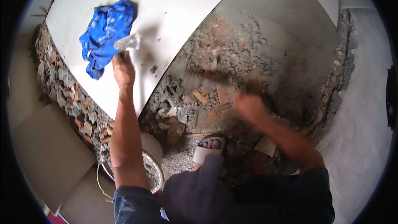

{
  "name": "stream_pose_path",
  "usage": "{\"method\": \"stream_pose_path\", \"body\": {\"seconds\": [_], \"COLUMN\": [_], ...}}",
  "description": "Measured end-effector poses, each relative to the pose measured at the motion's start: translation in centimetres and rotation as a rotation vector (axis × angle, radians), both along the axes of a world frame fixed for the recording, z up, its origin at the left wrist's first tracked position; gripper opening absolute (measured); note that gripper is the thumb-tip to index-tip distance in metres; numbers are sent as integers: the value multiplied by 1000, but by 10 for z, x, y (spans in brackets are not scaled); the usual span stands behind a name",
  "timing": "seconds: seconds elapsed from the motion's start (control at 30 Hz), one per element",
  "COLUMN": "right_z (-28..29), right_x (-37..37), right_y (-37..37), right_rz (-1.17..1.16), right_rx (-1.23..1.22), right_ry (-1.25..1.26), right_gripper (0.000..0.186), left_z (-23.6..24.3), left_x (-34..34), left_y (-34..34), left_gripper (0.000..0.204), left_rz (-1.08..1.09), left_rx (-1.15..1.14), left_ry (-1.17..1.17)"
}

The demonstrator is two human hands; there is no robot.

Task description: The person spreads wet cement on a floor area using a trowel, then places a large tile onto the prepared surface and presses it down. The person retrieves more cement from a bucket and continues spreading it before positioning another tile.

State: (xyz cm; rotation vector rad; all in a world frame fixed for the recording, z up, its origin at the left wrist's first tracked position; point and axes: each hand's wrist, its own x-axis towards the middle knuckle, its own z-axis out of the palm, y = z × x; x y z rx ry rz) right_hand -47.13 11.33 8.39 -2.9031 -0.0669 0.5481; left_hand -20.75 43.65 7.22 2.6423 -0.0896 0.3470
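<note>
My left hand (123, 69) is closed round the handle of a small scraper-like tool (129, 42). Its pale, mortar-smeared blade sticks out past my fingers, over a white tile (174, 6). A crumpled blue cloth or bag (103, 31) lies on that tile, just beyond this hand. My right hand (248, 107) is closed and smeared by motion above the rough bed of rubble and mortar (215, 49). From it a dark, blurred tool (209, 76) reaches left; its exact kind cannot be made out. Smooth grey wet mortar (286, 29) spreads over the far right of the bed.
Broken brick and stone rubble (68, 89) lines the left side. By my left forearm stands a bucket (154, 166) with a mortar-crusted rim. My sandalled foot (209, 151) rests on the bed's near edge. A grey floor strip (360, 112) runs along the right.
</note>
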Motion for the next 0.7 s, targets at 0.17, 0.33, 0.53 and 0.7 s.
{"method": "stream_pose_path", "body": {"seconds": [0.17,0.33,0.53,0.7], "right_z": [12,-5,5,14], "right_x": [-34,50,9,16], "right_y": [11,-91,-64,-75], "right_rz": [-208,-427,-228,-371], "right_rx": [132,-107,-87,-90], "right_ry": [82,-140,32,-87], "right_gripper": [24,22,24,25], "left_z": [-36,-51,-39,-31], "left_x": [14,2,-2,-5], "left_y": [34,45,40,40], "left_gripper": [41,44,45,50], "left_rz": [86,113,117,126], "left_rx": [136,218,331,217], "left_ry": [66,130,128,131]}}
